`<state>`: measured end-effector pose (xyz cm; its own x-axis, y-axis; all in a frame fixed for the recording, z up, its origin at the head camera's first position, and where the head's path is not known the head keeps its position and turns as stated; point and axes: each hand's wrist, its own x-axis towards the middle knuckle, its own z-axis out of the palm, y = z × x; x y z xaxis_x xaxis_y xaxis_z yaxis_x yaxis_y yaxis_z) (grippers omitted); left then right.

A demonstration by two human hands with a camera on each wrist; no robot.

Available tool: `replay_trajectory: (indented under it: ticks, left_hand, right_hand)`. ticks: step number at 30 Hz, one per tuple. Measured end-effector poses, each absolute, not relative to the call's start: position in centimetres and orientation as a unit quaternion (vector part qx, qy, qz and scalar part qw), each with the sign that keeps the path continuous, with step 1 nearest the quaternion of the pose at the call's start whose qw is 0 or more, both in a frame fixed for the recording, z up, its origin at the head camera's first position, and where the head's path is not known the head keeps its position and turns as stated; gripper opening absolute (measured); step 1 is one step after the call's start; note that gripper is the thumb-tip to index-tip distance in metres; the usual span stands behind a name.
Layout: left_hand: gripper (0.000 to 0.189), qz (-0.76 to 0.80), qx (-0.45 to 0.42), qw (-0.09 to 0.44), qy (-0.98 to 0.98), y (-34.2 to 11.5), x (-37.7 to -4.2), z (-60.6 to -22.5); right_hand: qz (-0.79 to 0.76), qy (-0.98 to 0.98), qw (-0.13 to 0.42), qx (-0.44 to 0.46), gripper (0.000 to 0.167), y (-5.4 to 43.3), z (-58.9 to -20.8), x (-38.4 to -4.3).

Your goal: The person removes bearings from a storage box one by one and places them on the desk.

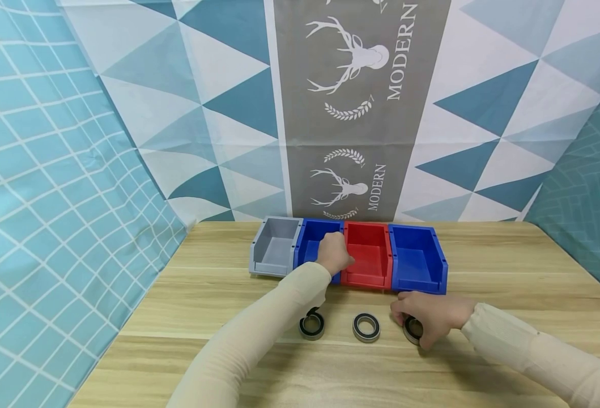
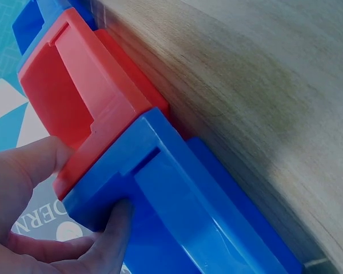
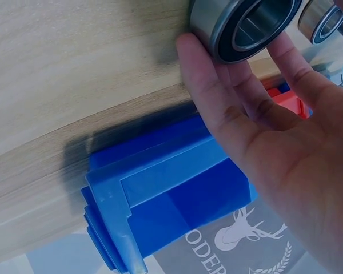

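My left hand is at the row of bins. In the left wrist view, its thumb lies against the red bin and its fingers reach into the neighbouring blue bin, pinching the adjoining side walls. My right hand is low over the table in front of the right blue bin. Its fingers and thumb grip a ball bearing, a steel ring with a black seal. Two more bearings lie flat on the table, a middle bearing and a left bearing beside my left forearm.
A grey bin stands at the left end of the row. The wooden table runs back to a patterned cloth hanging behind the bins. Another tiled cloth hangs along the left side.
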<state>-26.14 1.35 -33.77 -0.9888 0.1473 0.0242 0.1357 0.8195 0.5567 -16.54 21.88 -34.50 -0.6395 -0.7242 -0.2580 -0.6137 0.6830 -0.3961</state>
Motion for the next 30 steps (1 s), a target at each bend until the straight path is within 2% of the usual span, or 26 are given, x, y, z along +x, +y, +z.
replay_trajectory:
  ticks: [16, 26, 30]
  left_hand:
    - [0.015, 0.296, 0.075, 0.014, 0.952, 1.6, -26.1, -34.0]
    - [0.014, 0.29, 0.072, 0.017, 0.954, 0.9, -27.1, -33.2]
    - [0.019, 0.276, 0.072, 0.018, 0.958, 0.8, -27.1, -33.1]
  right_hand:
    - [-0.137, 0.899, 0.19, -0.369, 0.047, 22.0, -34.8, -16.2]
    - [-0.139, 0.915, 0.186, -0.329, 0.046, 21.4, -34.7, -16.9]
    - [-0.147, 0.917, 0.173, -0.327, 0.046, 21.4, -34.6, -17.1]
